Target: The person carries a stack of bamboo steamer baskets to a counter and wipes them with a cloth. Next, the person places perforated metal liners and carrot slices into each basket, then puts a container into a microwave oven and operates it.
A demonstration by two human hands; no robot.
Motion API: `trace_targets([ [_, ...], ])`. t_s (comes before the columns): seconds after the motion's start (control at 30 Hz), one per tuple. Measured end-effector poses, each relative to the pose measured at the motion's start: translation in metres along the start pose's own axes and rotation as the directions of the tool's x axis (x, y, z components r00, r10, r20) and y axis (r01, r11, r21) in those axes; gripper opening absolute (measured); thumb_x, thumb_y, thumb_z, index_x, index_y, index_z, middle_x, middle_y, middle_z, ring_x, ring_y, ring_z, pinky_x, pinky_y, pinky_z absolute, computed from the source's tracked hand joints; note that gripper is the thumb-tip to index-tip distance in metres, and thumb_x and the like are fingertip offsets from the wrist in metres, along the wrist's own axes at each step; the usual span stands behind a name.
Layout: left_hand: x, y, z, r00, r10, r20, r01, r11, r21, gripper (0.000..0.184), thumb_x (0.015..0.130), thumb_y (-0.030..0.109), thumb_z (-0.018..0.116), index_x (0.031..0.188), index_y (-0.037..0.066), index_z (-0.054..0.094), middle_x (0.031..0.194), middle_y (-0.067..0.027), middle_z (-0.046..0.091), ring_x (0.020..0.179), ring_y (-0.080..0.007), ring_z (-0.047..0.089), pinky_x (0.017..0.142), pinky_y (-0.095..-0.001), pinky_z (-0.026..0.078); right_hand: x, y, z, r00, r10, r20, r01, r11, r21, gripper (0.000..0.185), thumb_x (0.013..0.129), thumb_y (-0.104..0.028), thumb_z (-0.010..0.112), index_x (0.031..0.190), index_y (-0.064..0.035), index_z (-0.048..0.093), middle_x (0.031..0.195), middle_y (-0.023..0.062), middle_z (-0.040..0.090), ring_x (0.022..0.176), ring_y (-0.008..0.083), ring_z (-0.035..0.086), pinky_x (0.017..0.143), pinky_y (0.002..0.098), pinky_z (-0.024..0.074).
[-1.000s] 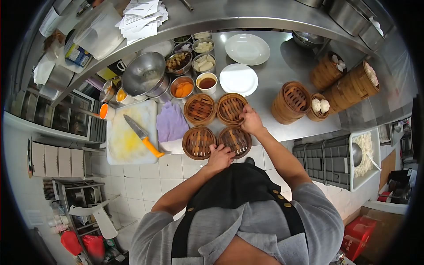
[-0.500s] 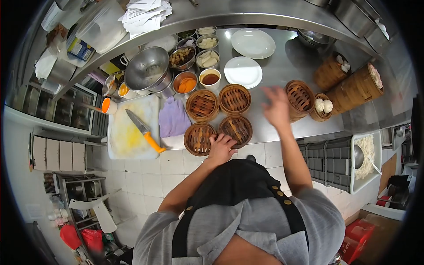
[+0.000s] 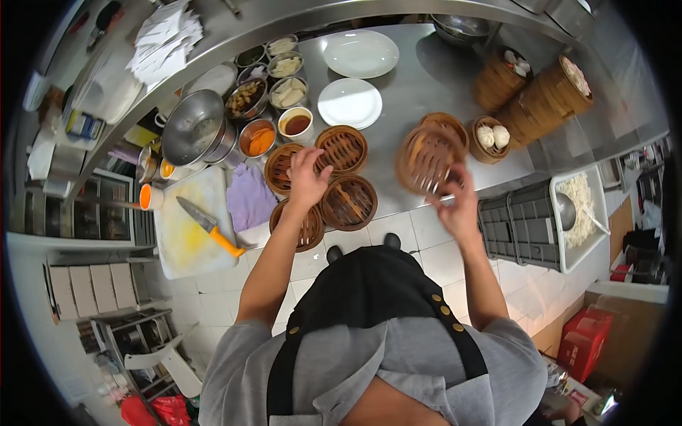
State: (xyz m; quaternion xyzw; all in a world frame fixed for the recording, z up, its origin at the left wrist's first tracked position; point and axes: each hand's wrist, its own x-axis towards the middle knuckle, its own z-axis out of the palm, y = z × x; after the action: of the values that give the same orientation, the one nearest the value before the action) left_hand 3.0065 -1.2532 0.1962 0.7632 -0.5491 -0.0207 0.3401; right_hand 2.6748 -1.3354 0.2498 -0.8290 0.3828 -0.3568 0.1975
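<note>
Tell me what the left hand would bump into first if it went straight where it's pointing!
The left hand would probably meet the back right bamboo steamer basket of the group of four first; from above, I can't tell whether they touch.

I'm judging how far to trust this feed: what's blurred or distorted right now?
Head view: the raised steamer basket is smeared, apparently by motion, and the right hand is softened too; head view: the knife is clearer; head view: wide-angle distortion bows the steel shelf, and the corners go black.
</note>
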Motion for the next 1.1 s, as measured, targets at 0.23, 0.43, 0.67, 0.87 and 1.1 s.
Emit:
trace_targets([
  [0.23, 0.041, 0.063, 0.057, 0.902, -0.037, 0.429, 0.35, 0.643, -0.681, 0.035, 0.082, 0.013, 0.071, 0.113, 0.001, 0.059, 0.106, -0.0088, 0.062, 0.075, -0.0131, 0.062, 0.068, -0.027, 0.051, -0.101, 0.032, 0.083, 0.985, 0.127, 0.113, -0.137, 0.987, 0.081, 0.033, 0.052, -0.005, 0.084, 0.078, -0.0001, 0.065, 0.127, 0.022, 0.046, 0.114, 0.0404, 0.05, 0.091, 0.0457, 0.0471],
  [0.43, 0.05, 0.086, 0.093, 0.951, 0.053, 0.305, 0.12, 0.845, -0.521, 0.035, 0.08, 0.011, 0.07, 0.112, 0.001, 0.059, 0.102, -0.0111, 0.063, 0.073, -0.0165, 0.063, 0.069, -0.0307, 0.052, -0.041, 0.05, 0.042, 0.878, 0.465, -0.115, -0.426, 0.867, 0.258, 0.066, 0.07, -0.032, 0.082, 0.123, -0.003, 0.055, 0.133, 0.0245, 0.042, 0.121, 0.0385, 0.047, 0.095, 0.0473, 0.0457],
  [0.67, 0.022, 0.112, 0.12, 0.951, -0.098, 0.293, 0.228, 0.862, -0.453, 0.036, 0.079, 0.006, 0.066, 0.113, 0.0, 0.056, 0.11, -0.0152, 0.059, 0.088, -0.0254, 0.062, 0.079, -0.0366, 0.05, 0.08, 0.143, 0.079, 0.644, 0.764, 0.016, -0.76, 0.639, 0.118, 0.043, 0.087, -0.023, 0.055, 0.114, 0.0079, 0.043, 0.073, 0.0189, 0.061, 0.041, 0.023, 0.056, 0.036, 0.0323, 0.0454],
  [0.87, 0.043, 0.104, 0.098, 0.989, -0.097, 0.11, 0.127, 0.94, -0.315, 0.042, 0.078, 0.002, 0.061, 0.119, 0.001, 0.049, 0.127, -0.0189, 0.042, 0.118, -0.0367, 0.044, 0.098, -0.0417, 0.039, 0.098, 0.1, 0.04, 0.688, 0.71, -0.151, -0.596, 0.672, 0.44, 0.036, 0.082, -0.017, 0.053, 0.112, 0.0044, 0.052, 0.077, 0.0216, 0.065, 0.05, 0.0268, 0.063, 0.047, 0.0379, 0.0505],
  [1.1, 0.054, 0.122, 0.105, 0.865, 0.264, 0.427, -0.295, 0.955, 0.008, 0.065, 0.089, 0.027, 0.06, 0.145, 0.014, 0.029, 0.142, -0.0057, 0.041, 0.134, -0.0305, 0.031, 0.1, -0.0671, 0.026, 0.006, 0.131, -0.016, 0.583, 0.808, -0.085, -0.809, 0.587, 0.024, 0.037, 0.085, -0.025, 0.058, 0.113, -0.0007, 0.052, 0.087, 0.0312, 0.064, 0.089, 0.0466, 0.062, 0.081, 0.0501, 0.0485],
])
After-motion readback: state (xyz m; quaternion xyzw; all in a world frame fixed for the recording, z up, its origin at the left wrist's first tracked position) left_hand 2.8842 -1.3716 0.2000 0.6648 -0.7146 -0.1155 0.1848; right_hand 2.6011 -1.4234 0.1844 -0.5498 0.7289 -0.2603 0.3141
